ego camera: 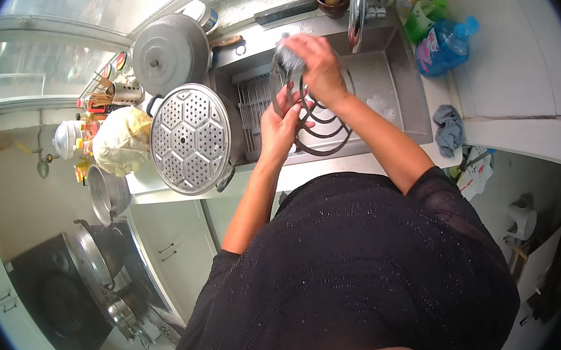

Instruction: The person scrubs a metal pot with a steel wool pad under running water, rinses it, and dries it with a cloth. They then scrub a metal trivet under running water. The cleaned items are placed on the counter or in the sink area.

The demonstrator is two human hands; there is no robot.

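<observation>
Over the stainless steel sink [409, 110], my left hand [280, 126] grips a dark metal rack of curved rings [326, 150] by its left side. My right hand [319, 66] is at the rack's far end, its fingers closed on a grey scouring pad [290, 57] that touches the rings. A wire dish rack [248, 101] sits in the sink's left part, partly hidden by my left hand. The chrome faucet [358, 8] stands beyond my right hand. Some suds lie on the sink floor at the right.
At the sink's left stand a perforated steamer tray [191, 139] on a pot and a large lidded pot [170, 53]. A knife [226, 42] and a mortar [332, 8] are behind. A blue bottle [442, 50], a green bottle [425, 19] and a grey cloth [448, 129] are at the right.
</observation>
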